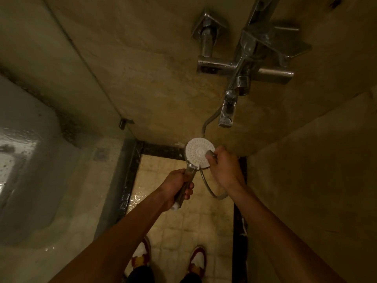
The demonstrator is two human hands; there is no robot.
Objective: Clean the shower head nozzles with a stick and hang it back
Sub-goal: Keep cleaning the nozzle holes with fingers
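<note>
The hand-held shower head sits just right of the frame's centre, its white nozzle face turned up toward the camera. The left hand is wrapped round the chrome handle, fingers curled over it. The handle's long axis runs from the lower left, where its white end cap pokes out below the fist, up and to the right into the round face.

The right hand comes in from the lower right and rests against the right edge of the face, its fingers bunched in a pinch. Something small and grey shows at the fingertips on the nozzle face; it may be the stick's end or a fingertip, and the blur keeps me from telling which. No clear length of stick is visible.

So the right hand is the nearer one to the nozzles, touching the face, while the left only steadies it from below. The uncleaned part of the face lies up and to the left of the right hand's fingertips, so the work probably goes that way across the disc.

The hose loops down under the head and rises behind it to the chrome mixer tap in the upper right. No holder for hanging the head back is clearly in view.
</note>
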